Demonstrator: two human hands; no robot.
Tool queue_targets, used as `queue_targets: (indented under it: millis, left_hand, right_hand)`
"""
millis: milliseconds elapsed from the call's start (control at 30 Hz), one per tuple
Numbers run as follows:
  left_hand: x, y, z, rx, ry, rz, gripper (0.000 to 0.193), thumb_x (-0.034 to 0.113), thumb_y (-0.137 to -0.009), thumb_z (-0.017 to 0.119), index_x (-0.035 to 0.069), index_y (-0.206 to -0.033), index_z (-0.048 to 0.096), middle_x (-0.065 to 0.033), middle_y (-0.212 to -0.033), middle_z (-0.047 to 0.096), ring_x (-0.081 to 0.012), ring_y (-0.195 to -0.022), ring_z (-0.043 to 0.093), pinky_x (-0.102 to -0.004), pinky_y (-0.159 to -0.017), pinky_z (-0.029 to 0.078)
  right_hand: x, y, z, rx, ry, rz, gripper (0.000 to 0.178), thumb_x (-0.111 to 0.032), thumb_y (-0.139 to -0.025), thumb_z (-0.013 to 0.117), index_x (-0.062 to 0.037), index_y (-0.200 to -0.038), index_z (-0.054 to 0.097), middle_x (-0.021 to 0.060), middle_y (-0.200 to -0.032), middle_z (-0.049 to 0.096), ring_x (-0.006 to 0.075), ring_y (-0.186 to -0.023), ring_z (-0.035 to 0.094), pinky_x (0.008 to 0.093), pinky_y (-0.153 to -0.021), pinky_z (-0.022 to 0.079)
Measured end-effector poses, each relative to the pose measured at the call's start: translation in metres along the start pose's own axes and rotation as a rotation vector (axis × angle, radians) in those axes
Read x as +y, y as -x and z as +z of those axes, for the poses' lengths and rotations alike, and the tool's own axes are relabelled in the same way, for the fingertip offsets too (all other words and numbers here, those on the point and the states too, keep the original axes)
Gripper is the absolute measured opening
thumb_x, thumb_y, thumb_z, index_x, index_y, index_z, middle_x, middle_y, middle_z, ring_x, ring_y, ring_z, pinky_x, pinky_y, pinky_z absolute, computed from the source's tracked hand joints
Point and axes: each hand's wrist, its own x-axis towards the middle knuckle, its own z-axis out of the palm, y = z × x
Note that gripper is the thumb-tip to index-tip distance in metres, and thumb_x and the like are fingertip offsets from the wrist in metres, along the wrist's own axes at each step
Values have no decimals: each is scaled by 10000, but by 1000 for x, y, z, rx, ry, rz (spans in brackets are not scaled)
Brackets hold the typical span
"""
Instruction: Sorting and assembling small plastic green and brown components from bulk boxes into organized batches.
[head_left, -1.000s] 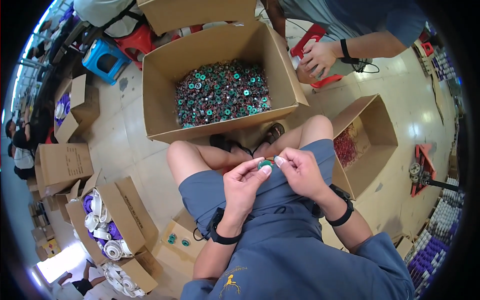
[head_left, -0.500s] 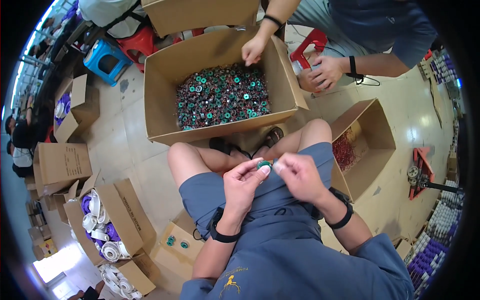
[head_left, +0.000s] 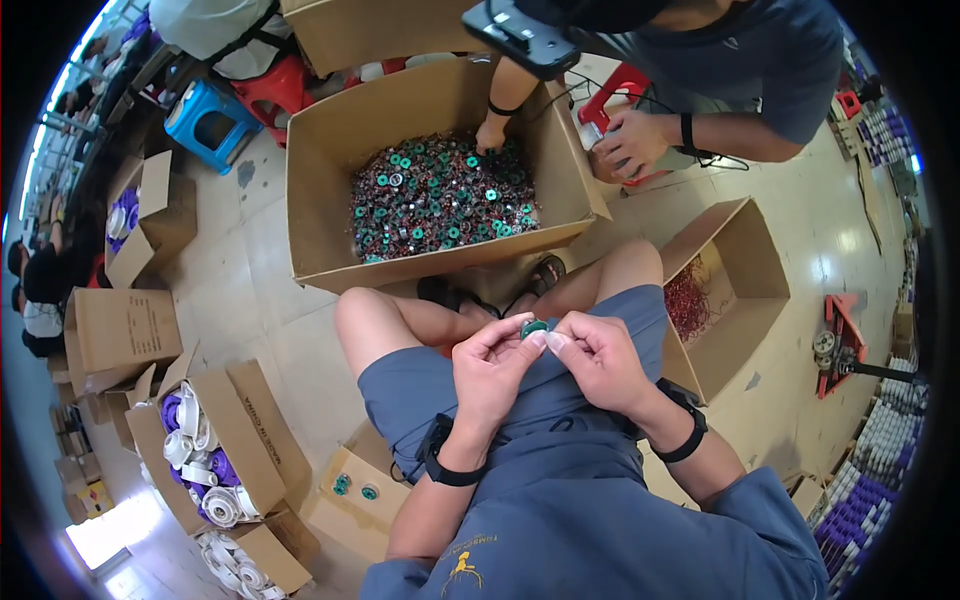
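Observation:
Above my lap, my left hand [head_left: 490,372] pinches a small green round part [head_left: 534,327] between thumb and fingers. My right hand [head_left: 603,362] is closed beside it, its thumb and fingertips pressed together at the part's edge. Whatever those fingertips grip is hidden. Beyond my feet, a large open cardboard box [head_left: 400,268] holds a heap of similar green round parts [head_left: 440,195] mixed with reddish wires. A co-worker's hand [head_left: 490,135] reaches into the heap.
An open box [head_left: 752,265] at my right contains red wire pieces [head_left: 688,303]. By my left hip, a carton [head_left: 345,510] bears a few green parts [head_left: 369,492]. Left stand boxes of white and purple rolls [head_left: 222,503] and a blue stool [head_left: 210,125]. A red pallet jack [head_left: 838,345] is far right.
My right hand has come in against the green part and my left hand. The co-worker has leaned forward, bringing a head-worn device into view, and lowered one hand into the heap.

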Motion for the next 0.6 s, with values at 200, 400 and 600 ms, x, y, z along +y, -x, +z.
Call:
queue_targets:
  millis: [200,400,600]
  left_hand:
    - [1,-6,0,10,47,-45,311,-53,-818,725,-76,-1117,645,-78,-963,682,-96,-832,635,-214,-780,535]
    - [1,0,3,-32,70,4,313,-34,-830,720,-75,-1130,639,-86,-955,687,-98,-806,638,-214,-767,537]
    - [10,-2,-3,24,28,52,302,-29,-846,699,-78,-1137,633,-121,-985,693,-125,-843,665,-235,-787,550]
  right_hand:
    - [6,-2,-3,35,-55,89,194,-101,-942,579,-9,-773,560,-61,-614,451,11,-570,360,221,-487,292]
    - [12,-4,-2,89,-135,142,175,-92,-930,597,4,-788,564,-40,-587,441,26,-545,367,241,-470,305]
    - [12,-5,-8,48,-51,104,166,-82,-927,588,2,-786,562,-25,-593,434,35,-549,374,242,-483,327]
